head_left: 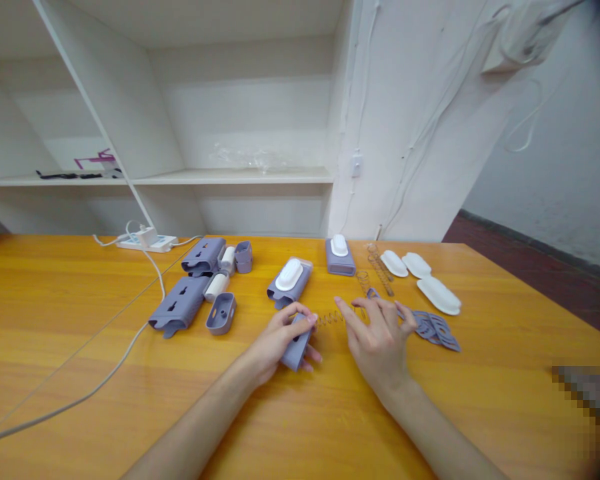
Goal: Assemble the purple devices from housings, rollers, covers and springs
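My left hand (286, 337) is wrapped around a grey-purple plastic housing (295, 350), tilted above the table. Close to my left thumb, a thin coil spring (331, 318) stretches toward my right hand and passes behind its fingers. My right hand (380, 333) is palm down with its fingers apart, over the spring and at the near end of a pile of flat grey-purple plates (435, 329). Its fingertips partly hide what lies beneath; I see nothing held in them. Beyond my left hand lies another housing (300, 278) with a white oval cap (289, 274) on top.
More coil springs (380, 269) lie near white oval caps (439, 295) at right. A capped housing (347, 265) stands at the back. Leftward are two larger housings (180, 303), a small cup (221, 313), a power strip (147, 243) and a cable (115, 368) crossing the table.
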A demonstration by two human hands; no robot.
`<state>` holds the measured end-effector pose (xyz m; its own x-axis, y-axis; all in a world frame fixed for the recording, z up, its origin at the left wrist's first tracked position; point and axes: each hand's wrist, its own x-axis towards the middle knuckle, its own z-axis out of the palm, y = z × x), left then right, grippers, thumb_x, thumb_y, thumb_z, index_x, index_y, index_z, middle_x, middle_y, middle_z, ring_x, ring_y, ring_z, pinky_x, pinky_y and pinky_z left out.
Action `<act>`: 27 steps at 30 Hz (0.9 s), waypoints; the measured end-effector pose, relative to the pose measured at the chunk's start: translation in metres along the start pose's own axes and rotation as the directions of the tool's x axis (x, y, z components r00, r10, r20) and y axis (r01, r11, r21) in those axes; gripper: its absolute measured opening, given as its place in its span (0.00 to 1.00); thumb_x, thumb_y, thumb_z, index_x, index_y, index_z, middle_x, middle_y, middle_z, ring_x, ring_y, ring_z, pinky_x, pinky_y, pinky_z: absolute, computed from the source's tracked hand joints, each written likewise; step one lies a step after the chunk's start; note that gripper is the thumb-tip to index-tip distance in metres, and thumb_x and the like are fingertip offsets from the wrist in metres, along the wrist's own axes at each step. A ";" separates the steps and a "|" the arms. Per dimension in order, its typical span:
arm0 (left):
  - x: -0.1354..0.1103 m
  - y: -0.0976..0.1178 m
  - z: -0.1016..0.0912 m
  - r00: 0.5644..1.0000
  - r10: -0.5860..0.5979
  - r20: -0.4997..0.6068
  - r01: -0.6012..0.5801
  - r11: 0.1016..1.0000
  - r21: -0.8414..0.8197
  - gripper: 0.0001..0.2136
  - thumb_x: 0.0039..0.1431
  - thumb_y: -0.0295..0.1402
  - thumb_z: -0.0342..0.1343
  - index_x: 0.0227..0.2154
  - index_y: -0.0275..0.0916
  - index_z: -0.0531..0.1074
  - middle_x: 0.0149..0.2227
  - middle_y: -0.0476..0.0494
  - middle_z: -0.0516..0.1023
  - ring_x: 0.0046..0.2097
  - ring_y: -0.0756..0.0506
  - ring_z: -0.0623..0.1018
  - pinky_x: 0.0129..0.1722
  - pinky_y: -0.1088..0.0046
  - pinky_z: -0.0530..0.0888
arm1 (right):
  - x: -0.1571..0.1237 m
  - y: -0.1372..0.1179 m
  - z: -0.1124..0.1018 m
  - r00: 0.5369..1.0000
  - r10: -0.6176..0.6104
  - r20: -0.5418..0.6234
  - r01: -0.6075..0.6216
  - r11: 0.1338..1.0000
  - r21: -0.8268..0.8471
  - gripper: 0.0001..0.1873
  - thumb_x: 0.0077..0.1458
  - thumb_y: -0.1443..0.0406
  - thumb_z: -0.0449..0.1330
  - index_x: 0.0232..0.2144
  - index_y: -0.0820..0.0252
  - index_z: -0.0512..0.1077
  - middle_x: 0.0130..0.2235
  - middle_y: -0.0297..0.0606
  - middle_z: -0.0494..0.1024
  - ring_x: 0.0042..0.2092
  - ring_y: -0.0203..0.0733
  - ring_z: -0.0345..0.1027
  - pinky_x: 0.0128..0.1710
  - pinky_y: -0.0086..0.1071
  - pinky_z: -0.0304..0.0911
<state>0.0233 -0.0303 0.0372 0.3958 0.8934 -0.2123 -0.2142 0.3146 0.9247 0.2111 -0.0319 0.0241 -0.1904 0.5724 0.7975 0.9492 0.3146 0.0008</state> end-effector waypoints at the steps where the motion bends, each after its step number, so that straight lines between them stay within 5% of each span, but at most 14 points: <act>1: 0.000 0.001 0.001 1.000 -0.008 0.009 0.008 1.000 0.018 0.16 0.49 0.45 0.59 0.35 0.42 0.62 0.34 0.49 0.68 0.27 0.44 0.79 0.19 0.73 0.74 | 0.000 0.000 0.001 1.000 0.000 -0.011 0.001 1.000 0.003 0.19 0.53 0.70 0.58 0.45 0.44 0.73 0.38 0.37 0.76 0.44 0.46 0.63 0.51 0.50 0.42; 21: -0.004 -0.002 0.004 0.998 -0.060 0.035 0.051 0.974 0.221 0.16 0.46 0.43 0.62 0.34 0.39 0.66 0.26 0.47 0.74 0.28 0.46 0.77 0.24 0.73 0.73 | -0.004 -0.001 0.006 0.999 0.002 -0.048 0.001 0.998 0.063 0.14 0.52 0.69 0.60 0.41 0.47 0.74 0.39 0.36 0.76 0.47 0.47 0.64 0.55 0.53 0.41; 27: -0.001 -0.007 0.004 1.000 0.019 -0.010 -0.018 0.991 0.135 0.15 0.46 0.40 0.63 0.31 0.37 0.66 0.23 0.45 0.74 0.27 0.47 0.76 0.24 0.73 0.73 | 0.000 -0.008 0.001 0.996 -0.042 -0.083 0.048 0.997 0.061 0.23 0.52 0.71 0.58 0.50 0.48 0.68 0.54 0.44 0.65 0.57 0.53 0.56 0.57 0.59 0.39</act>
<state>0.0284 -0.0346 0.0327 0.3830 0.9024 -0.1975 -0.0985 0.2525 0.9626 0.2035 -0.0333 0.0231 -0.2091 0.4938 0.8441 0.9220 0.3871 0.0019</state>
